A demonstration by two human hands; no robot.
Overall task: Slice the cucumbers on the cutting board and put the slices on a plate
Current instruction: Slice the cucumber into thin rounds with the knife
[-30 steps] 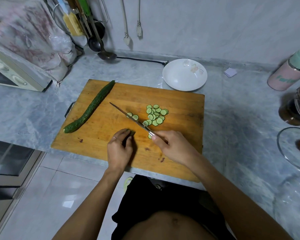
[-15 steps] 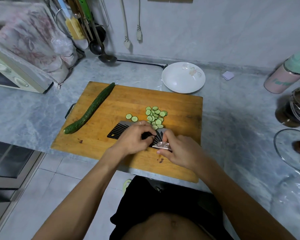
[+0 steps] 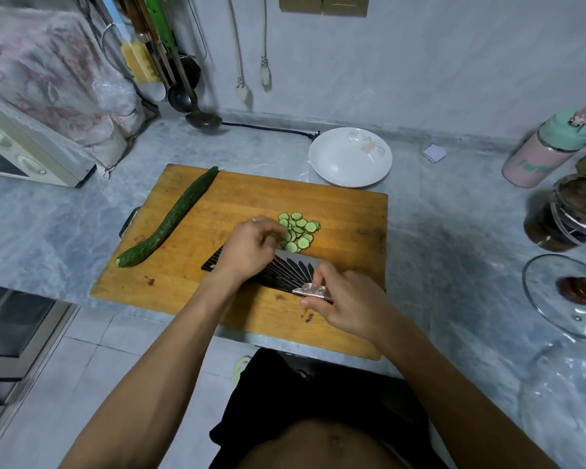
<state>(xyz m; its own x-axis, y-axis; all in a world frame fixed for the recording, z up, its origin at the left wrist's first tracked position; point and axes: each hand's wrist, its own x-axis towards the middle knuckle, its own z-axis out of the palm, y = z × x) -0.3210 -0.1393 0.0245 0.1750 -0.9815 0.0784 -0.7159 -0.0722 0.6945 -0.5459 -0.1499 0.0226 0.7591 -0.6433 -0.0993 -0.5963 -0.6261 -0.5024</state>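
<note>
A wooden cutting board (image 3: 349, 211) lies on the grey counter. On its left side rests a whole dark green cucumber (image 3: 173, 218). A pile of thin cucumber slices (image 3: 303, 228) sits near the board's middle. The wide knife blade (image 3: 285, 270) lies flat just in front of the pile. My right hand (image 3: 349, 299) grips the knife handle. Over the blade, my left hand (image 3: 247, 245) has its bent, blurred fingers at the left edge of the pile; what they hold is hidden. Behind the board stands a white plate (image 3: 339, 164) with nothing on it.
A toaster oven (image 3: 21, 154) stands at the far left, and a ladle (image 3: 202, 120) rests by the wall. On the right are a pink bottle (image 3: 542, 154), a dark jar (image 3: 569, 214) and a glass lid (image 3: 569, 292). The board overhangs the counter's front edge.
The knife went from cutting upright to lying flat on the board. My left hand moved from the cucumber stub across the blade to the slice pile.
</note>
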